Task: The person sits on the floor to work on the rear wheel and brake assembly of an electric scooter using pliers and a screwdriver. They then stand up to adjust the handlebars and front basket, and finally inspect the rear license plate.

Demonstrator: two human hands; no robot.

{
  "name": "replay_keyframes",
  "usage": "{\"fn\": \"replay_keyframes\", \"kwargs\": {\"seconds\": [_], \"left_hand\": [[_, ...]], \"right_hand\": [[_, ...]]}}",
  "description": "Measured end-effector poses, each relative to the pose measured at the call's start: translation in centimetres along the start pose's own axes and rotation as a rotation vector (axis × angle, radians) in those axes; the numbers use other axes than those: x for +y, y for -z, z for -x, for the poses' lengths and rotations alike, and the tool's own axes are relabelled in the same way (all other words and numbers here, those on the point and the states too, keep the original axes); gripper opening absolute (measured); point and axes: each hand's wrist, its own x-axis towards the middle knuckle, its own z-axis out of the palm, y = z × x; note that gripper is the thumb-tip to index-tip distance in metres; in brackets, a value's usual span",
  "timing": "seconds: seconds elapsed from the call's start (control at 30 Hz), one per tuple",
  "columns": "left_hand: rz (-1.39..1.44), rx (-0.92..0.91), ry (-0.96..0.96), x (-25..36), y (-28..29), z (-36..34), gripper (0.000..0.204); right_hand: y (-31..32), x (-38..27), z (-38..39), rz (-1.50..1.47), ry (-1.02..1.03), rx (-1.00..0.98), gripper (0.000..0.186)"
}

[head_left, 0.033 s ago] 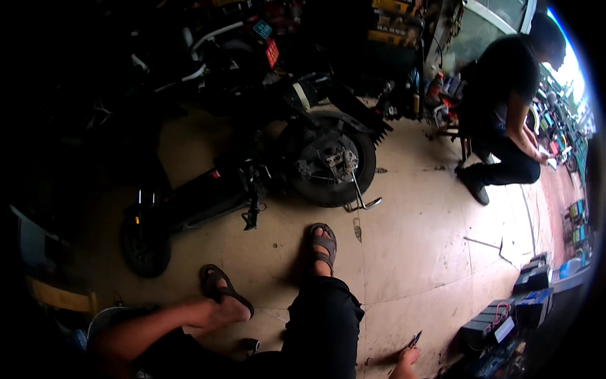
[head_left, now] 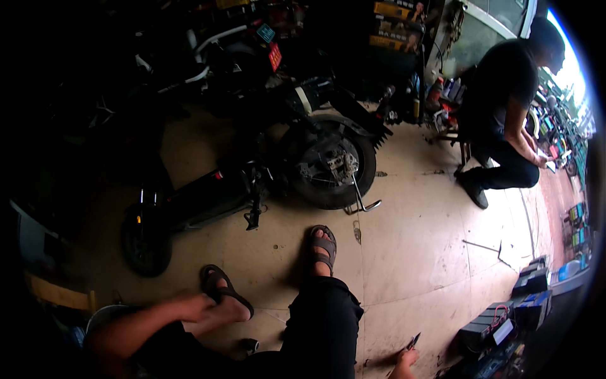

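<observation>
Floor (head_left: 404, 252): beige, stained, w/ thin joints; extends under scooter (head_left: 208, 199) & to its R.
Scooter: ref. landmark; black, standing on floor; degree of lean can't be told.
Rear wheel (head_left: 331, 161): fitted, at R end of scooter; metal stand (head_left: 363, 203) just beside it.
R hand (head_left: 406, 360): gripping slim tool (head_left: 414, 341); pos. near side & R of scooter, well apart from it.
Tool: in R hand, tip directed away from wearer, clear of scooter; exact type too small to ID.
L hand (head_left: 199, 306): near side of scooter, by L shin (head_left: 218, 321); fingers look bent, but can't tell open vs. closed; no item seen.
Batteries (head_left: 486, 322): grp. near side of scooter, farther R than R hand; no hand on them.
Co-worker (head_left: 505, 82): seated low, R of scooter; pale flat item (head_left: 551, 167) in hands.
Done: judged min.; tool held, no finished work identifiable.
Left: tool not yet applied to any part; remaining amt. can't be judged.
</observation>
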Motion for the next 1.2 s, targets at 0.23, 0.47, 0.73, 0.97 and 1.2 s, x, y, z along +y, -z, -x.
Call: {"fn": "replay_keyframes", "kwargs": {"seconds": [0.23, 0.47, 0.73, 0.97, 1.2], "left_hand": [[0.075, 0.451, 0.238, 1.6, 9.4, 16.1, 0.050], [0.326, 0.505, 0.229, 4.4, 7.6, 22.7, 0.055], [0.196, 0.809, 0.088, 6.8, 4.7, 24.2, 0.044], [0.416, 0.847, 0.193, 6.6, 3.8, 25.5, 0.039], [0.489, 0.794, 0.212, 6.7, 5.3, 26.3, 0.036]], "right_hand": [[5.4, -7.0, 3.9, -0.125, 0.198, -0.047, 0.051], [14.7, -20.6, 14.0, -1.103, 0.747, -0.746, 0.036], [44.3, -27.5, 30.7, -1.287, 1.121, -0.885, 0.031], [45.8, -28.3, 34.1, -1.039, 1.313, -0.659, 0.030], [45.8, -30.0, 36.0, -0.977, 1.232, -0.849, 0.032]]}}
